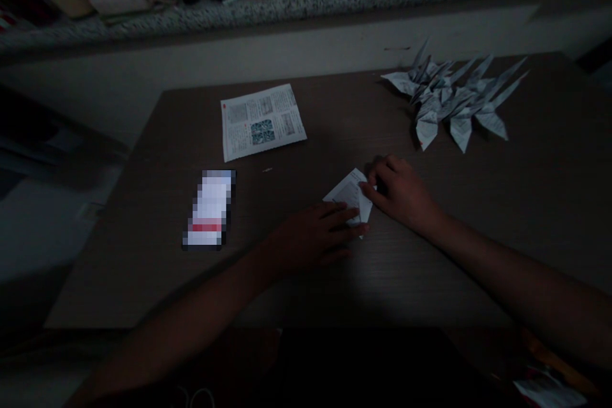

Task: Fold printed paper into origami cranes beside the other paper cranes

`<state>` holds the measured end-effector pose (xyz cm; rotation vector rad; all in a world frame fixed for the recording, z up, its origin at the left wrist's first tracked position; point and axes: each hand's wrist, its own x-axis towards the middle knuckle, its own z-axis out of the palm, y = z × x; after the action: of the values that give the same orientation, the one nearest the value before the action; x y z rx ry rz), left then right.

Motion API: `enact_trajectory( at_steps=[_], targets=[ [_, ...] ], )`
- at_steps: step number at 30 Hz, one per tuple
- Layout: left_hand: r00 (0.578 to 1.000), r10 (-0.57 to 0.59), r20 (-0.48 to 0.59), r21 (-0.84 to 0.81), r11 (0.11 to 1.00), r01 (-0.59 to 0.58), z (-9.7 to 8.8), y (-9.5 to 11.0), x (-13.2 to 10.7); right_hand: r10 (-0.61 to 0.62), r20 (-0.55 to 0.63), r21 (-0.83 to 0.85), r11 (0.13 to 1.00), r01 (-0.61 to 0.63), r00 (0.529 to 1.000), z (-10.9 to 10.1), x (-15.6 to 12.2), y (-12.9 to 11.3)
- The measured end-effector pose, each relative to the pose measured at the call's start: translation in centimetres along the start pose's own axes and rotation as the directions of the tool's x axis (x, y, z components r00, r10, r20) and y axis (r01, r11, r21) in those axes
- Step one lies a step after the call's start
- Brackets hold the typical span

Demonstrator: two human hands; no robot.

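The left hand lies flat, fingers together, on a folded paper square on the bench; the right hand curls against its edge, grip unclear.

Folded paper on table, cranes back R, printed sheet back L.

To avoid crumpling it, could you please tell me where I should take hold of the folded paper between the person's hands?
Pinch the folded paper at its exposed left corner, coming from the far left: that corner sticks out clear of the left hand and right hand, which sit over its near and right parts.
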<state>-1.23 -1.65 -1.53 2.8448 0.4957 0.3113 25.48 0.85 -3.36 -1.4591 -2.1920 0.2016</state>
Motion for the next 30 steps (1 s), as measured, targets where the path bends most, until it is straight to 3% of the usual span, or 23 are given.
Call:
enact_trajectory(
  at_steps=[23, 30],
  targets=[
    [1.000, 0.019, -0.010, -0.029, 0.999, -0.019, -0.10, -0.26, -0.07, 0.010, 0.011, 0.020, 1.000, -0.010, 1.000, 0.00, 0.12, 0.02],
    [0.997, 0.055, 0.060, -0.044, 0.998, -0.053, -0.96, -0.52, -0.22, 0.007, 0.010, 0.017, 1.000, -0.007, 1.000, -0.02, 0.12, -0.02]
  ],
)
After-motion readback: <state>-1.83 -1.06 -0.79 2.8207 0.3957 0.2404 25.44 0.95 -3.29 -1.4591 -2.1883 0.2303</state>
